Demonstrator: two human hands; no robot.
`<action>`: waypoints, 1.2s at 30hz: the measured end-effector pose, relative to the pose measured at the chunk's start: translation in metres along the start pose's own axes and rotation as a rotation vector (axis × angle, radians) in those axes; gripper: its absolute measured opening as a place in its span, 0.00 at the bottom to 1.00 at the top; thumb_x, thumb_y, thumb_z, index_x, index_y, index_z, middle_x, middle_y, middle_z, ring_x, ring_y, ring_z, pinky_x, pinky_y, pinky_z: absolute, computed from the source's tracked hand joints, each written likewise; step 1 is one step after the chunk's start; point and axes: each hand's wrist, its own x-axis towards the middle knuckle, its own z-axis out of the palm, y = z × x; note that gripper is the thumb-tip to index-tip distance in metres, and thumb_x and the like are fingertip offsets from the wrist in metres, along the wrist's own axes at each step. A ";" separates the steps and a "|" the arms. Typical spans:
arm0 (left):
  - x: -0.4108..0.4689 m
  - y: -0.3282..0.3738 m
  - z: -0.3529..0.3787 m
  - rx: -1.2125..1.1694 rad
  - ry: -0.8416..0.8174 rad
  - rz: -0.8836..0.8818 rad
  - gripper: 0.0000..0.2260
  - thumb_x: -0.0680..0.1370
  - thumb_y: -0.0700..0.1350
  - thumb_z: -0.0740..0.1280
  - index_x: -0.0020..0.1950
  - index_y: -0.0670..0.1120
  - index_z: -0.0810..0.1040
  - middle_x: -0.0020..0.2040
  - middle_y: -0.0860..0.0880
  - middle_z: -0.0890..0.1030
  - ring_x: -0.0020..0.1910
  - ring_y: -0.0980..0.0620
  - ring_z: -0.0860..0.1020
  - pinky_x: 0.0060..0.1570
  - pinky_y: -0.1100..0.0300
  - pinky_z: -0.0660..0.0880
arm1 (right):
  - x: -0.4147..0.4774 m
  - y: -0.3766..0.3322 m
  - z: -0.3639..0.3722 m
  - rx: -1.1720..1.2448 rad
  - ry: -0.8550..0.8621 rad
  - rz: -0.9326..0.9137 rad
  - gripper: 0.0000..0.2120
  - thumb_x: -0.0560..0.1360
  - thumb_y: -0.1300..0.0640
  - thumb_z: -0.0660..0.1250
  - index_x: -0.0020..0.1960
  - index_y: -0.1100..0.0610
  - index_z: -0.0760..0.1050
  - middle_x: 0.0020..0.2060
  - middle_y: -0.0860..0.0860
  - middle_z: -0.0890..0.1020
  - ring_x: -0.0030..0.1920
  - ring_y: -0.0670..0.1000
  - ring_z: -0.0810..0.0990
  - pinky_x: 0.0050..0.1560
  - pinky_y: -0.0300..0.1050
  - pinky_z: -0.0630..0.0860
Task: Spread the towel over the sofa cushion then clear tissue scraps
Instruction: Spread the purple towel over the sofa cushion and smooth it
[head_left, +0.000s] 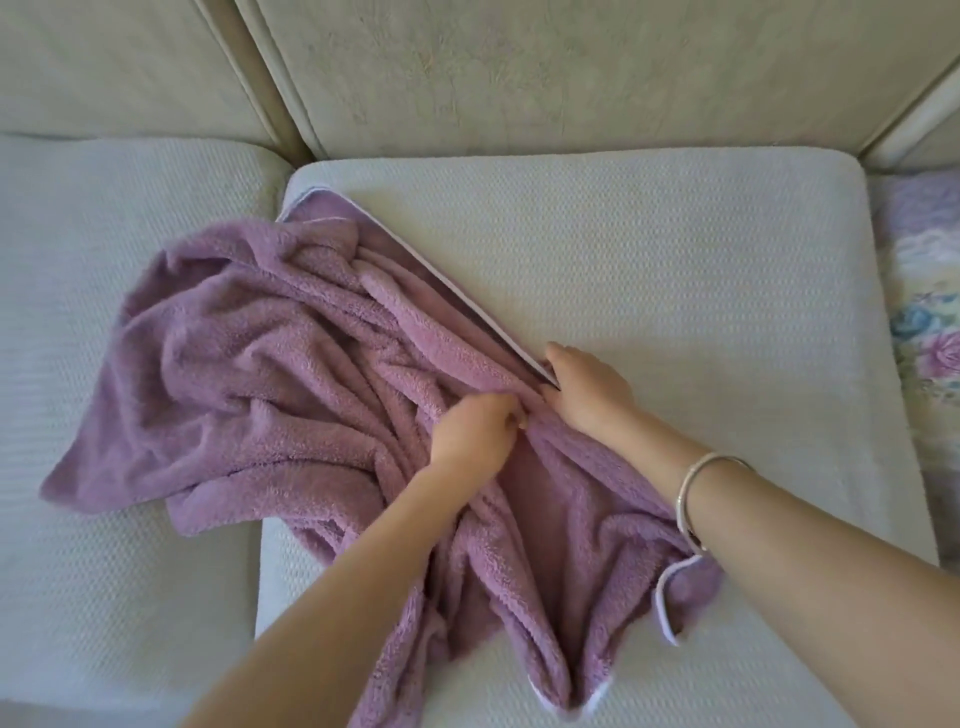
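The task looks to be in its early part: the purple towel (270, 364) is not yet spread. It lies bunched in deep folds, draped across the gap between the sofa cushion (675, 270) in the middle and the neighbouring cushion (104, 234) to its left, with one end trailing over the front edge toward the person. Most of the middle cushion's top is bare, so the whole job of opening the towel flat and smoothing it remains, by my reading. No tissue scraps show anywhere in view, so how that second step stands cannot be told

Both hands meet at the towel's gathered middle. The left hand (475, 426) has its fingers curled in, pinching a ridge of the pile. The right hand (587, 389), with a silver bracelet (693, 493) on its wrist, grips the cloth just beside it, at the pale-trimmed hem that runs diagonally up the cushion. The two hands nearly touch, knuckle to knuckle
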 end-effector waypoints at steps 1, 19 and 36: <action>0.010 -0.009 -0.014 0.005 0.140 -0.077 0.12 0.77 0.39 0.57 0.56 0.45 0.77 0.58 0.44 0.79 0.57 0.43 0.76 0.53 0.54 0.72 | 0.001 0.001 0.000 0.011 -0.003 0.011 0.14 0.77 0.58 0.60 0.62 0.60 0.69 0.59 0.59 0.76 0.60 0.59 0.76 0.55 0.50 0.73; 0.088 -0.009 -0.060 0.526 0.149 -0.242 0.25 0.76 0.62 0.59 0.58 0.42 0.76 0.56 0.43 0.80 0.57 0.42 0.77 0.42 0.57 0.67 | 0.020 0.022 0.003 0.165 0.002 0.087 0.12 0.78 0.54 0.61 0.56 0.61 0.72 0.51 0.59 0.80 0.53 0.59 0.78 0.43 0.44 0.65; 0.024 0.052 0.086 0.468 0.305 0.608 0.05 0.62 0.42 0.71 0.36 0.46 0.79 0.31 0.48 0.79 0.30 0.47 0.79 0.24 0.62 0.74 | -0.048 0.211 -0.067 0.278 0.403 0.547 0.10 0.79 0.60 0.60 0.51 0.68 0.73 0.51 0.69 0.78 0.54 0.65 0.76 0.51 0.51 0.70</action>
